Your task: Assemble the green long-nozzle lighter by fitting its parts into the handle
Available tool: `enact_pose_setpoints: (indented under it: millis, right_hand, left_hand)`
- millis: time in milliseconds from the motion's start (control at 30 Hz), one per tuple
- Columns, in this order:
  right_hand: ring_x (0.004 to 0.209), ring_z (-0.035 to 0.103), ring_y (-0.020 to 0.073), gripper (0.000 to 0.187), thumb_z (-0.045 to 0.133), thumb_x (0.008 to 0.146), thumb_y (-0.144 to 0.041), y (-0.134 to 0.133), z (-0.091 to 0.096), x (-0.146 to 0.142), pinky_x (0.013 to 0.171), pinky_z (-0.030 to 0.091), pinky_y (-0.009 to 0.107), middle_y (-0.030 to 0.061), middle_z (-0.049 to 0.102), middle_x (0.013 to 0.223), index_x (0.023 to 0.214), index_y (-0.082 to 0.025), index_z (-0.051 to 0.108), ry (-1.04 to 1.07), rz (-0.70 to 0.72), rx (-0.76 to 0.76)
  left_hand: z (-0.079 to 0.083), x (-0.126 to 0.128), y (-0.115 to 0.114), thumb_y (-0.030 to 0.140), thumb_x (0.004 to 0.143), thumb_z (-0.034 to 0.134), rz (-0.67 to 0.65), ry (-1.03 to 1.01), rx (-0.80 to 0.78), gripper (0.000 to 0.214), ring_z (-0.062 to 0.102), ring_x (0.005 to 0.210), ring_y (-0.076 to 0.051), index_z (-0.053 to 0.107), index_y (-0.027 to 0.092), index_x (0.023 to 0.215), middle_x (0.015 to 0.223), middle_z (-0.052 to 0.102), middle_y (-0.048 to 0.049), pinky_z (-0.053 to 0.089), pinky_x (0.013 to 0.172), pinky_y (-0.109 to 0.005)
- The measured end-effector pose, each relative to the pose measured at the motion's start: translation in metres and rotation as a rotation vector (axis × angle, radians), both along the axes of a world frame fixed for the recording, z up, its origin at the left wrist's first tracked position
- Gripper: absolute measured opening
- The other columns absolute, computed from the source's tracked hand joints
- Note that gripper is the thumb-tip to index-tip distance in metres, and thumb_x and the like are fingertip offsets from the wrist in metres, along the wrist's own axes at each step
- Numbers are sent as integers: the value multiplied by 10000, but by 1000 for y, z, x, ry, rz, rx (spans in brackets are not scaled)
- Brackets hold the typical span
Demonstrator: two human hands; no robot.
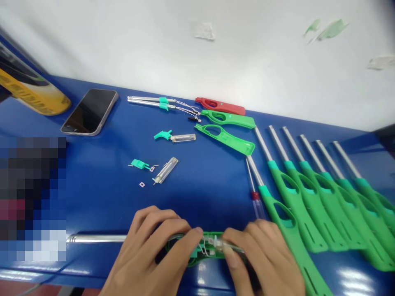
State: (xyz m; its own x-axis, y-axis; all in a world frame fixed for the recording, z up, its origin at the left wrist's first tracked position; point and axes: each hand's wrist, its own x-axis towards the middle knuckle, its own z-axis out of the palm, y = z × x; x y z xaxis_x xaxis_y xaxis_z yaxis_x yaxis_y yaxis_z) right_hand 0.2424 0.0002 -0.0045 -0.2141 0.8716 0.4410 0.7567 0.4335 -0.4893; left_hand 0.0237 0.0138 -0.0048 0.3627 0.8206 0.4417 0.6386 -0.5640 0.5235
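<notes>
Green open lighter body [205,246]: lying flat at the near edge of the blue tabletop [197,185], sitting between both hands, metal tube [95,238] pointing out to the left.
Left hand [148,250]: curling over the left part of the body, fingers bent, thumb tip pressing down at the exposed middle beside thin wires.
Right hand [265,257]: resting on the right part of the body, thumb and forefinger pinching a clear fuel cartridge [230,246] sitting in the shell.
Position: lighter body lying directly under and between the two hands, touching both.
Red-collared screwdriver [254,193]: lying just beyond the right hand, shaft pointing away.
Finished green lighters [321,197]: lying side by side at the right, tubes pointing up-left.
Empty shells: two green handle halves [228,129] and one red handle half [220,105] lying further back at centre.
Loose parts: clear cartridges [166,169], teal triggers [139,164] and two bare tubes [148,100] lying scattered mid-tabletop, well apart from the hands.
Phone [90,111]: lying face up at the back left.
Yellow object [29,90]: lying at the far left edge.
</notes>
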Motion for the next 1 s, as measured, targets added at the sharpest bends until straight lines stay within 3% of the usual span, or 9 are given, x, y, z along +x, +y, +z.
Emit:
enact_pose_setpoints:
  millis: [833,1000]
  right_hand:
    - [735,529,179,124,590,1014,-129,4,1,7,750,440,343,-1,647,796,1060,-209,673,9,94,-35]
    - [750,520,178,114,593,1019,-131,4,1,7,758,441,337,3,638,802,1065,-201,670,19,99,-49]
  left_hand:
    - [-2,-2,-7,23,1028,577,10,54,-28,373,649,1078,-192,771,275,1221,1051,757,-3,449,1101,-392]
    - [-5,-5,-6,-31,1003,585,-61,47,-20,399,599,1120,-203,759,226,1253,1103,728,-31,421,1108,-405]
